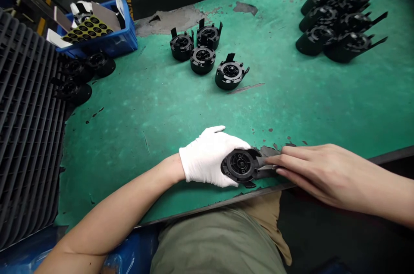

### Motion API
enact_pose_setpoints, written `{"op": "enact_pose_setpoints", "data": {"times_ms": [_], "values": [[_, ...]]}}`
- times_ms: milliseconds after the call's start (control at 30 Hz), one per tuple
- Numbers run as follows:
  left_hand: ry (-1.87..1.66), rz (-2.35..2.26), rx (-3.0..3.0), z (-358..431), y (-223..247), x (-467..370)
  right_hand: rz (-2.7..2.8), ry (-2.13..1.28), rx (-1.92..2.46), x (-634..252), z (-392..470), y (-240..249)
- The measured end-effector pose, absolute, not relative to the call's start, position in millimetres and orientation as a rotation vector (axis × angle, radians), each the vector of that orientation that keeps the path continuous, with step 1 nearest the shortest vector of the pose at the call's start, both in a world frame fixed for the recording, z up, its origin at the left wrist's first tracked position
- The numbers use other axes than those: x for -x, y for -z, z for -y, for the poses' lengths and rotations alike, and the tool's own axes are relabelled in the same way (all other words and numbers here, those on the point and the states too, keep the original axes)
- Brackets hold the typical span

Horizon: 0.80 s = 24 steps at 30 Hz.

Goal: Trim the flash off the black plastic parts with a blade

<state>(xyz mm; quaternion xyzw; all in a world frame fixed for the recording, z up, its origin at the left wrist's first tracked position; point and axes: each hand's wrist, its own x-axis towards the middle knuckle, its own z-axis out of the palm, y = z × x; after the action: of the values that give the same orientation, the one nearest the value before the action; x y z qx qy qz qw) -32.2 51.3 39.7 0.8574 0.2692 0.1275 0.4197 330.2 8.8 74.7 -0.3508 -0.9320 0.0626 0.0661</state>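
My left hand (213,157), in a white glove, is wrapped round a round black plastic part (241,165) near the table's front edge. The part's ribbed round face points up, and short tabs stick out from its rim. At its right side my bare right hand (310,170) pinches a thin metal tool (265,167), its tip against or very close to the part's rim. Fingers cover most of this tool, so its exact kind is hidden.
Several similar black parts (202,59) stand mid-table, with another group (318,41) at back right and more (73,91) at left. A blue bin (126,39) holds a sticker sheet (89,28). Grey stacked trays (29,131) border the left. The green tabletop (129,114) is worn.
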Motion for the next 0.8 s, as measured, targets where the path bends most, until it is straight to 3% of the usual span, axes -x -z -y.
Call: {"op": "enact_pose_setpoints", "data": {"times_ms": [267, 600, 800], "values": [[-0.410, -0.665, -2.191, -51, -26, 34, 2.716, -0.461, 0.972, -313, 10, -75], [-0.539, -0.638, -2.275, -50, -9, 36, 2.811, -0.138, 0.862, -306, 3, -77], [-0.558, -0.628, -2.277, -50, -5, 37, 2.897, -0.169, 0.819, -306, 1, -83]]}}
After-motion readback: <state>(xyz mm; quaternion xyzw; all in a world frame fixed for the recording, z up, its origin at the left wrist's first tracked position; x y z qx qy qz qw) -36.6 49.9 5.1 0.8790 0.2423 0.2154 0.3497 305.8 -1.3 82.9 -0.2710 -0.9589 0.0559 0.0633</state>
